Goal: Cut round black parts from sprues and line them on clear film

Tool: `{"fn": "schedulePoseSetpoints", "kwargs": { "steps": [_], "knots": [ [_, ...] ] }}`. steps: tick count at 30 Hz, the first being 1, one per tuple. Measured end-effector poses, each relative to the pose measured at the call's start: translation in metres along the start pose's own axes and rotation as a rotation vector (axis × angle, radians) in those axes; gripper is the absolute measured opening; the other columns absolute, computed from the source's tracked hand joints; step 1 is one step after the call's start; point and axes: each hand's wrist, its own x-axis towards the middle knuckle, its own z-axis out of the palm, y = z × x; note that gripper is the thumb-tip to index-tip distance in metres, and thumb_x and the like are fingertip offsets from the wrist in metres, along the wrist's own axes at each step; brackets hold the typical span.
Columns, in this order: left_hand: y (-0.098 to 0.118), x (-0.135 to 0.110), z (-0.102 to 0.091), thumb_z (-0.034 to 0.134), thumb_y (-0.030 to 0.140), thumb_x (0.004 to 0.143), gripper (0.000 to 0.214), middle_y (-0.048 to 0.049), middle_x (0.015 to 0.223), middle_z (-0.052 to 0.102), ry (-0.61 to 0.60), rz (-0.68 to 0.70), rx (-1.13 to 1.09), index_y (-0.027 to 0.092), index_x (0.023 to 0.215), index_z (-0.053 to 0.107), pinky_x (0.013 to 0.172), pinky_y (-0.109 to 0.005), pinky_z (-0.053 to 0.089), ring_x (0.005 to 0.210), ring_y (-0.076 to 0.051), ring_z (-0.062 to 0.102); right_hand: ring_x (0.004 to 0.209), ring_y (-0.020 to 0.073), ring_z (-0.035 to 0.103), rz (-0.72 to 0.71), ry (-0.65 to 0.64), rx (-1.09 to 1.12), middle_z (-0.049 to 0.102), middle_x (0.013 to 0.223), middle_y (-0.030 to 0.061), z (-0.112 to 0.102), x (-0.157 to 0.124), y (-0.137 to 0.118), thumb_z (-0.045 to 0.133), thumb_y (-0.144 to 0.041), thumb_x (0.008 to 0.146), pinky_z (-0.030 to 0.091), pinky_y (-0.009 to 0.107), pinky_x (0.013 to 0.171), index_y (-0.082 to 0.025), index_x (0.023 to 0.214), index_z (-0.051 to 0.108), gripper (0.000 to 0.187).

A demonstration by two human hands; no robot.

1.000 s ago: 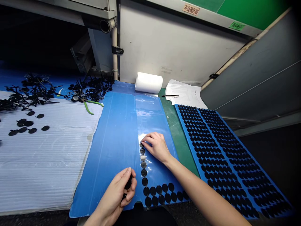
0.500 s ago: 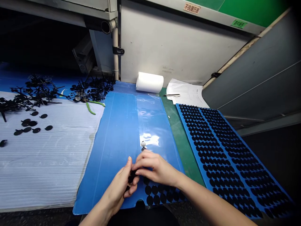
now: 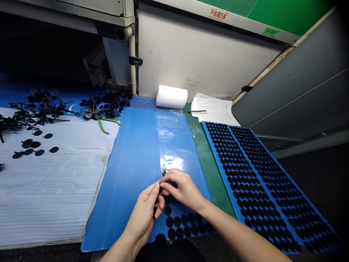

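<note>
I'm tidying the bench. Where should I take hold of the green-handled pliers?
Grip the green handles from the near side, fingers around both: they splay out clear onto the white corrugated sheet, while the jaws lie among the black plastic parts.

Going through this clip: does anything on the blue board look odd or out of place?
Yes, one disc at the top of the row on the clear film looks pale, unlike the black discs below it. Glare may be the cause. The left hand and right hand hide the next part of the row.
</note>
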Motion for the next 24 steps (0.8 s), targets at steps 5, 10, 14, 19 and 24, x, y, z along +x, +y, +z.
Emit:
{"fn": "schedulePoseSetpoints", "kwargs": {
  "steps": [5, 10, 14, 19, 24],
  "knots": [
    [0.004, -0.004, 0.003, 0.045, 0.011, 0.075, 0.035, -0.0074, 0.093, 0.052, 0.156, -0.058, -0.154, 0.019, 0.109, 0.040, 0.053, -0.022, 0.035, 0.065, -0.009, 0.050, 0.072, 0.0148, 0.052, 0.002, 0.110, -0.219, 0.058, 0.077, 0.0024, -0.014, 0.038, 0.039, 0.048, -0.018, 0.085, 0.039, 0.024, 0.065, -0.017, 0.080, 0.055, 0.008],
    [0.009, -0.011, 0.002, 0.040, 0.004, 0.074, 0.025, -0.0117, 0.097, 0.053, 0.186, -0.124, -0.114, 0.016, 0.096, 0.039, 0.062, -0.024, 0.036, 0.090, -0.018, 0.054, 0.074, 0.0173, 0.049, -0.056, 0.056, -0.332, 0.060, 0.076, 0.0017, -0.012, 0.056, 0.063, 0.053, -0.020, 0.082, 0.033, 0.027, 0.067, -0.019, 0.079, 0.056, 0.004],
    [0.006, -0.010, -0.002, 0.043, 0.016, 0.081, 0.013, -0.0114, 0.095, 0.057, 0.112, -0.139, -0.112, 0.016, 0.093, 0.039, 0.069, -0.025, 0.035, 0.090, -0.019, 0.055, 0.076, 0.0179, 0.048, -0.088, 0.014, -0.402, 0.060, 0.078, 0.0025, -0.006, 0.053, 0.060, 0.052, -0.022, 0.083, 0.029, 0.028, 0.066, -0.019, 0.080, 0.057, 0.007],
    [0.001, -0.009, -0.008, 0.042, 0.030, 0.083, 0.015, -0.0043, 0.077, 0.060, -0.037, -0.092, -0.030, 0.016, 0.083, 0.044, 0.050, -0.016, 0.031, 0.047, -0.002, 0.047, 0.076, 0.0170, 0.048, -0.096, -0.013, -0.444, 0.060, 0.079, 0.0031, -0.006, 0.052, 0.059, 0.049, -0.022, 0.085, 0.028, 0.027, 0.067, -0.018, 0.083, 0.057, 0.009],
    [-0.002, -0.005, -0.013, 0.043, 0.044, 0.079, 0.029, 0.0075, 0.042, 0.037, -0.019, -0.120, 0.128, 0.016, 0.070, 0.047, 0.035, -0.020, 0.005, 0.032, -0.002, 0.015, 0.076, 0.0169, 0.048, -0.101, -0.025, -0.462, 0.059, 0.080, 0.0030, -0.006, 0.052, 0.060, 0.049, -0.022, 0.085, 0.028, 0.027, 0.066, -0.018, 0.082, 0.056, 0.009]
  ]
}}
